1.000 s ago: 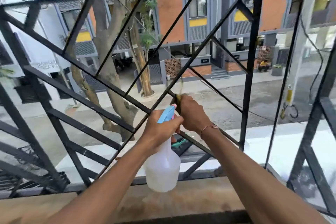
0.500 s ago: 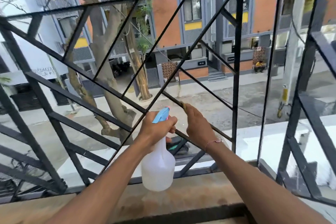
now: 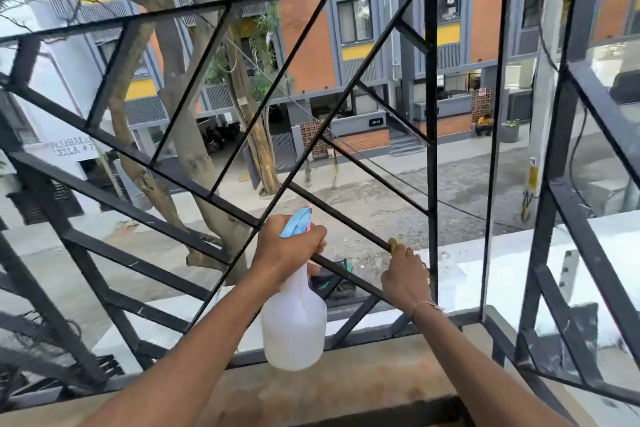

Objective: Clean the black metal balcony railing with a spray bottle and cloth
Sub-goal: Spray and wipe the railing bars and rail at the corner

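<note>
The black metal railing [image 3: 431,114] fills the view, with crossing diagonal bars. My left hand [image 3: 289,250] grips the neck of a white spray bottle [image 3: 294,333] with a blue trigger head, held upright in front of the lower bars. My right hand [image 3: 407,279] is closed around a yellowish cloth [image 3: 393,243], of which only a small edge shows above the fingers. The cloth is pressed on a thin diagonal bar [image 3: 339,215] low down, close to the vertical post.
A brownish concrete ledge [image 3: 363,378] runs below the railing. A second railing panel [image 3: 588,184] turns the corner at the right. Beyond the bars are a tree [image 3: 194,149], a street and orange-grey buildings far below.
My right hand with the cloth has slid down and right along the diagonal bar toward the vertical post. The bottle hand has stayed roughly level; the view has shifted left.
</note>
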`<action>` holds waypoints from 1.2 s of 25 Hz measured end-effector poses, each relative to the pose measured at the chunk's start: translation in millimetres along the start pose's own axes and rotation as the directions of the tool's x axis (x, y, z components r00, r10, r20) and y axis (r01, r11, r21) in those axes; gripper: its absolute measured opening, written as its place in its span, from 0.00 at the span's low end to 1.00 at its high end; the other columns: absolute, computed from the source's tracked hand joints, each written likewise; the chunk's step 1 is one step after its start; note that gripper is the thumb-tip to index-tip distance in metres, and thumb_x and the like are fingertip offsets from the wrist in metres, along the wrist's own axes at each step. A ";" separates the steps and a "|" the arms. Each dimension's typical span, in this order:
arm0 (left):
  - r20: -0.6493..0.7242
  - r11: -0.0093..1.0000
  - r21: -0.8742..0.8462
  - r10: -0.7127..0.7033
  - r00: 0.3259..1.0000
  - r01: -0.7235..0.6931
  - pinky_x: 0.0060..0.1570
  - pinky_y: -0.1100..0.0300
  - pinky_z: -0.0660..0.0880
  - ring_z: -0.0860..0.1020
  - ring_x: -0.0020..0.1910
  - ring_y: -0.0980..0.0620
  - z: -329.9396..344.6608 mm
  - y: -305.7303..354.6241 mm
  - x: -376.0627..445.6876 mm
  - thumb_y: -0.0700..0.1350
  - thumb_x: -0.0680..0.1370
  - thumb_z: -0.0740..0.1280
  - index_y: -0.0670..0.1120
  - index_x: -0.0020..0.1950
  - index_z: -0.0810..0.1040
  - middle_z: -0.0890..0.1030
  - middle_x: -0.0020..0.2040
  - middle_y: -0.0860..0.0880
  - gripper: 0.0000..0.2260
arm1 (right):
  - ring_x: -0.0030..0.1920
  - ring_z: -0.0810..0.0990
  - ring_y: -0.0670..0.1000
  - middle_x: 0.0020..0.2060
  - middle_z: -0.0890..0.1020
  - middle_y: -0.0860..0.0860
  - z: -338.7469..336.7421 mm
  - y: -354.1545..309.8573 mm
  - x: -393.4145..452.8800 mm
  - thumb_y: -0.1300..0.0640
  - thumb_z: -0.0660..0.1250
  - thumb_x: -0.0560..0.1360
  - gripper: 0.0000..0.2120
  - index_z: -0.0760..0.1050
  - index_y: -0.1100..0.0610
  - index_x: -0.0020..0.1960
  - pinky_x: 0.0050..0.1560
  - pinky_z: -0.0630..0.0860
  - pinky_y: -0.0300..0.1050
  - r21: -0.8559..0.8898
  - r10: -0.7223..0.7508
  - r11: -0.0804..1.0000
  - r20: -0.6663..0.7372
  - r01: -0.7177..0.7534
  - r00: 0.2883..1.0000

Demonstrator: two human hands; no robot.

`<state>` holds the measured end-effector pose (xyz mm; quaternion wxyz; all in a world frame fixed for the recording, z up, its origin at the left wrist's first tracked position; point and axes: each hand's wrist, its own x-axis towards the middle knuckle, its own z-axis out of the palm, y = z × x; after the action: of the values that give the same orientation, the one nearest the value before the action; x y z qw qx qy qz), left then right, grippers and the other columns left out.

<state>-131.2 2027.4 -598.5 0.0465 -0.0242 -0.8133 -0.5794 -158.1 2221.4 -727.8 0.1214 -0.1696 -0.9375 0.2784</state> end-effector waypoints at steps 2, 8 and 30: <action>-0.048 1.000 0.008 -0.005 0.999 0.006 0.30 0.59 0.78 0.80 0.31 0.51 -6.6 4.8 2.3 0.43 0.73 0.72 0.41 0.44 0.78 0.84 0.37 0.42 0.06 | 0.70 0.70 0.61 0.69 0.73 0.60 -6.1 -26.4 -3.2 0.65 0.61 0.74 0.29 0.62 0.62 0.74 0.71 0.67 0.59 0.068 -0.100 0.993 -0.012 0.100 0.995; -0.139 0.995 0.093 0.040 0.989 -0.027 0.26 0.60 0.75 0.76 0.26 0.48 -25.4 0.8 3.9 0.46 0.71 0.72 0.38 0.40 0.80 0.78 0.30 0.44 0.11 | 0.64 0.72 0.66 0.63 0.75 0.65 -50.8 -135.0 -21.7 0.62 0.55 0.69 0.30 0.66 0.67 0.71 0.65 0.70 0.58 0.319 -0.565 0.761 -0.102 0.565 0.819; 0.124 0.993 0.121 -0.015 0.992 0.000 0.32 0.49 0.83 0.81 0.35 0.49 48.5 -61.0 -17.6 0.42 0.72 0.71 0.46 0.33 0.79 0.84 0.36 0.40 0.07 | 0.68 0.71 0.63 0.68 0.73 0.61 -6.9 -0.9 -14.8 0.70 0.59 0.72 0.31 0.62 0.63 0.75 0.70 0.68 0.57 0.175 -0.153 0.970 -0.097 0.168 0.983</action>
<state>-121.7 2053.5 -673.5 -0.0053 -0.0547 -0.8482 -0.5267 -142.6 2218.3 -723.7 0.1976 -0.0927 -0.9128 0.3452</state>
